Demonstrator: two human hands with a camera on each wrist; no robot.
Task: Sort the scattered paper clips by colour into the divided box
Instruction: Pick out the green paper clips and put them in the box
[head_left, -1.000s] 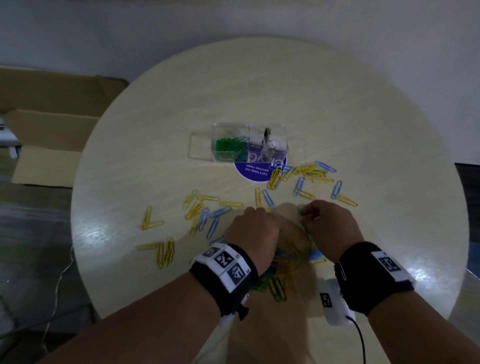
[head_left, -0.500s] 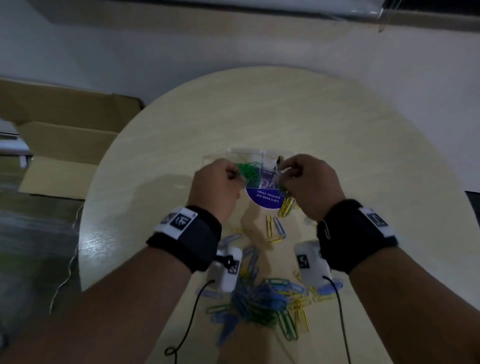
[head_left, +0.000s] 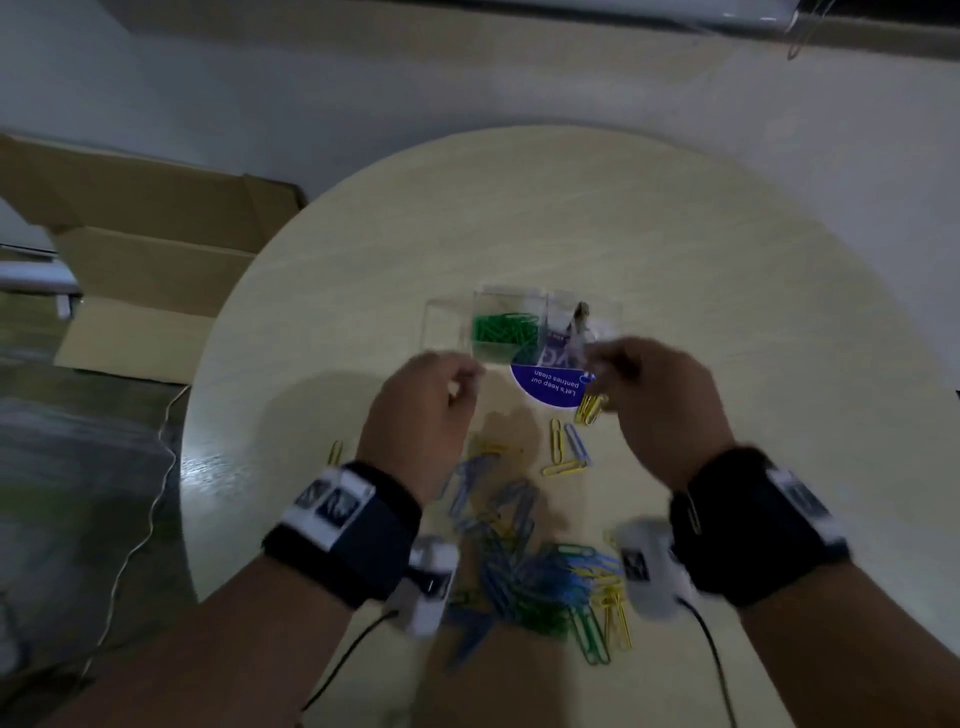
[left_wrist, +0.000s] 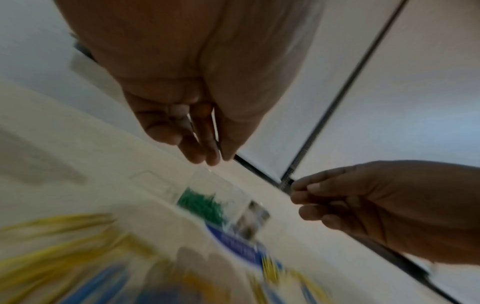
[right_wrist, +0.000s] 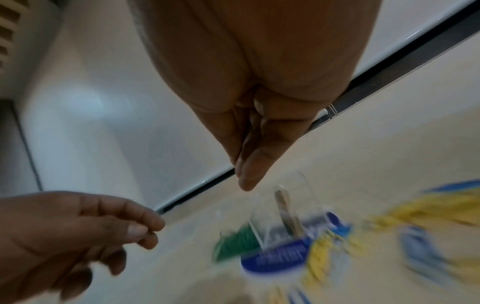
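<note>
The clear divided box stands mid-table, and one compartment holds green paper clips. My left hand hovers just in front of its left end, fingers bunched against the thumb. My right hand hovers at the box's right front corner, fingers curled the same way. No clip shows in either hand, seen in the wrist views as left hand and right hand. A tangled pile of blue, green and yellow clips lies between my wrists. Loose yellow and blue clips lie nearer the box.
A round blue sticker sits on the table partly under the box. A small upright object stands in the right compartment. An open cardboard carton and a cable are on the floor to the left. A white wall is behind.
My hands rose from the clip pile to the box half a second ago. Since then they have drawn slightly back towards me and apart. The view has tilted up.
</note>
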